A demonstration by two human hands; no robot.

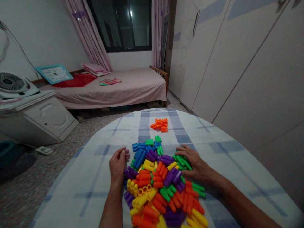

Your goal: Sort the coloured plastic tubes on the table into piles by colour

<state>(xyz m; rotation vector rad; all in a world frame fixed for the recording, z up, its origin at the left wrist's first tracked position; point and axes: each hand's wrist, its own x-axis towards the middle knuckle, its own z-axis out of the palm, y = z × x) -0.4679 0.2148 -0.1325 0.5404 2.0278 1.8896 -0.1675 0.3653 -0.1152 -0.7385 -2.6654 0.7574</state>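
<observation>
A heap of plastic building pieces shaped like joined tubes lies on the table, with orange pieces (160,172), yellow pieces (142,199), purple pieces (173,177) and blue pieces (139,156) mixed together. My left hand (118,164) rests at the heap's left side beside the blue ones, fingers loosely curled in, nothing visible in them. On the right, my right hand (193,163) curves around a cluster of green pieces (182,162), fingers over the far side and thumb on the near side. Its palm side is hidden.
A small separate group of orange pieces (160,124) lies farther back on the checked tablecloth (95,177). Beyond the round table stands a bed (133,85). A white cabinet (45,117) with a fan (14,84) is at left, and a tall wardrobe (225,63) at right.
</observation>
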